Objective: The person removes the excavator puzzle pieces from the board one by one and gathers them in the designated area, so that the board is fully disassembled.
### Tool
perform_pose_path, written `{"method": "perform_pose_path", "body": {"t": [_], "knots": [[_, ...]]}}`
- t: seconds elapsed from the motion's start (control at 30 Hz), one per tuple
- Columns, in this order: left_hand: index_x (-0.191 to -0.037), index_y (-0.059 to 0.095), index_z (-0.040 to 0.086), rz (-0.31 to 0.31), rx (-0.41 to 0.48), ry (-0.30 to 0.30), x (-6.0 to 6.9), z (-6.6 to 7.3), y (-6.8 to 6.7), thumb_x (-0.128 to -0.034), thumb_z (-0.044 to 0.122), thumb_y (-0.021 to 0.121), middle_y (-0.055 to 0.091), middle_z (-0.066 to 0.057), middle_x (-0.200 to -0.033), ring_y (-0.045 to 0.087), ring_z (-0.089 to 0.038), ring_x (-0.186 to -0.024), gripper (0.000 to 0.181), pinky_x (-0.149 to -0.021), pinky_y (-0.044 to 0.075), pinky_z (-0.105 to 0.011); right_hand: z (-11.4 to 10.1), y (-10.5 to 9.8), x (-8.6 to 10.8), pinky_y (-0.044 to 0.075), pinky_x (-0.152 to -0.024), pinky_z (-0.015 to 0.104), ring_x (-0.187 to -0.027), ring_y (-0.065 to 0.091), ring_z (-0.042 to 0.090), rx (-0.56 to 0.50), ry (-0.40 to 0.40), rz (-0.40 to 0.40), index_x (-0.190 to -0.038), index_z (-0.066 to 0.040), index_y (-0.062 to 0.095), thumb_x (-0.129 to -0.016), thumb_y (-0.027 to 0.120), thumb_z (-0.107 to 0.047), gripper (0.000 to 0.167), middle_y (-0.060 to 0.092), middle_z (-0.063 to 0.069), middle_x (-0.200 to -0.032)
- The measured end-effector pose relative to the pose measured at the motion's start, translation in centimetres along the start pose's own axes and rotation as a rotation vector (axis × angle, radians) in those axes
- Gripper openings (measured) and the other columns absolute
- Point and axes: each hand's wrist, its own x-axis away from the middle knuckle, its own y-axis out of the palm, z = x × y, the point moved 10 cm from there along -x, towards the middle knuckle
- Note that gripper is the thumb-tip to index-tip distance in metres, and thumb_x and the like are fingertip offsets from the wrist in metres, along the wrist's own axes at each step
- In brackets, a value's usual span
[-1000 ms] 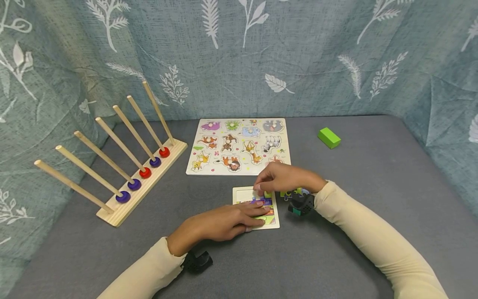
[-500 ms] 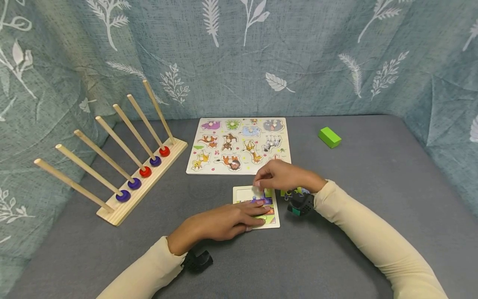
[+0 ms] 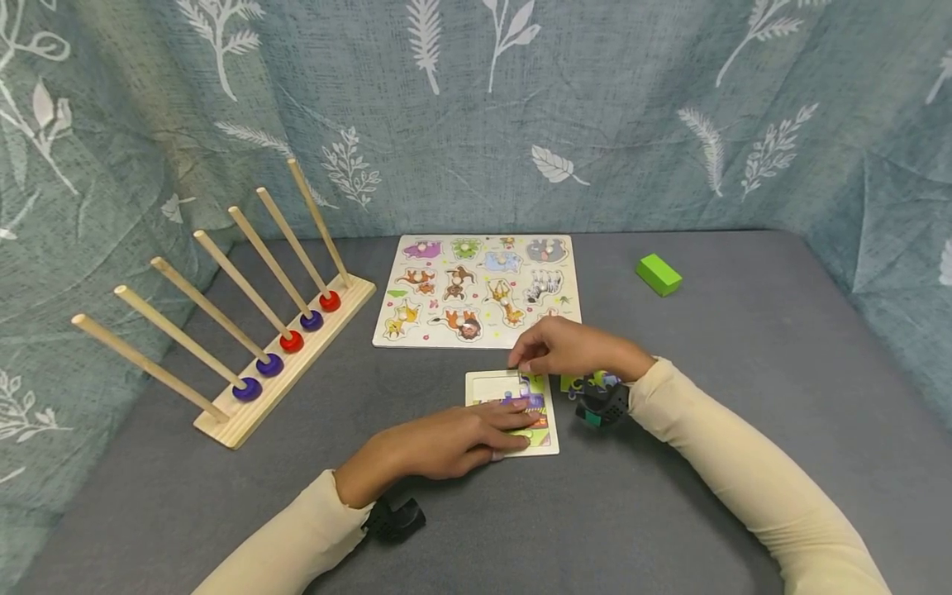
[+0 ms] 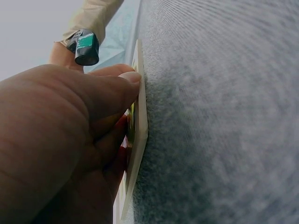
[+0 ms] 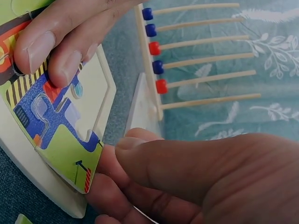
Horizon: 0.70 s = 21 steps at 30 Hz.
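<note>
A small wooden jigsaw tray (image 3: 554, 445) with a colourful picture lies on the table. My left hand (image 3: 446, 440) rests across its near part, fingers extended over the fitted pieces; in the left wrist view the thumb touches the tray's edge (image 4: 140, 126). At the far right corner my right hand (image 3: 567, 347) pinches the edge of a green and blue puzzle piece (image 5: 65, 156). That piece sits at the corner, tilted and partly over the tray's recess, beside the blue piece. Bare recess (image 5: 93, 100) shows at the tray's far left. The left fingers hide part of the picture.
Loose green puzzle pieces (image 3: 574, 383) lie under the right wrist. Behind the tray is an animal peg puzzle board (image 3: 439, 337). A wooden peg stand (image 3: 223, 431) with red and purple beads stands left. A green block (image 3: 659, 274) lies at the back right.
My right hand has shifted slightly away from the tray's middle, and more of the green and blue piece now shows at the corner. The left hand stays in place.
</note>
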Motion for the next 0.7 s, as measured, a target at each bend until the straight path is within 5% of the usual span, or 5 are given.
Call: {"method": "perform_pose_path", "body": {"t": [0.7], "knots": [[-0.136, 0.056, 0.003, -0.011, 0.02, -0.013, -0.15, 0.13, -0.21, -0.0946, -0.004, 0.054, 0.036, -0.009, -0.153, 0.022, -0.025, -0.144, 0.042, -0.116, 0.019, -0.038, -0.54, 0.27, 0.37, 0.05, -0.066, 0.025, -0.071, 0.06, 0.007, 0.018, -0.054, -0.061, -0.096, -0.003, 0.075, -0.092, 0.061, 0.003, 0.015, 0.071, 0.0, -0.084]]}}
